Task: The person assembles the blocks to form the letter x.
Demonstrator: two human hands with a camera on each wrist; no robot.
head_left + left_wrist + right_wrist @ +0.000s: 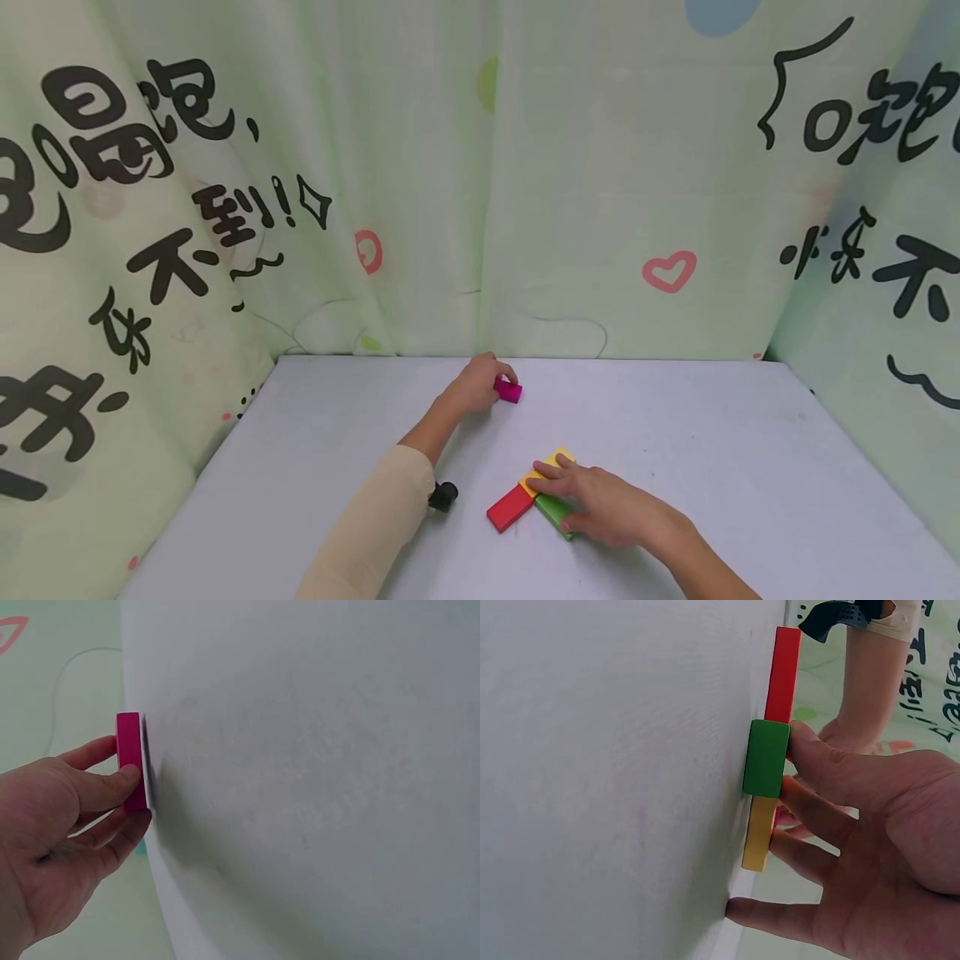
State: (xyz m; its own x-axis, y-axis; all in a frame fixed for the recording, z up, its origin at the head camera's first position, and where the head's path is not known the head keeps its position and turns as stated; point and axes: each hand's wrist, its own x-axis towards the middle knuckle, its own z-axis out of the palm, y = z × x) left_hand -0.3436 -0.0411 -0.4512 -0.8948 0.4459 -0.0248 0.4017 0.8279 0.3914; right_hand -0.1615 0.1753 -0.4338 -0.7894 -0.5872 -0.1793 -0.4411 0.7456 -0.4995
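Toward the far edge of the table, my left hand (474,387) pinches a magenta block (508,391) between thumb and fingers. In the left wrist view the same magenta block (129,750) stands with its long side along the tabletop. Nearer to me lie a red block (510,508), a yellow block (562,457) and a green block (553,511), set close together, red and yellow in one line and green branching off. Over them spreads my right hand (611,506), its fingertips at the yellow block (759,836) and its thumb by the green block (766,759).
A white tabletop (360,417) carries the blocks. Pale green printed curtains (562,208) hang behind it and at both sides. A small black device (443,497) sits at the left sleeve (382,517).
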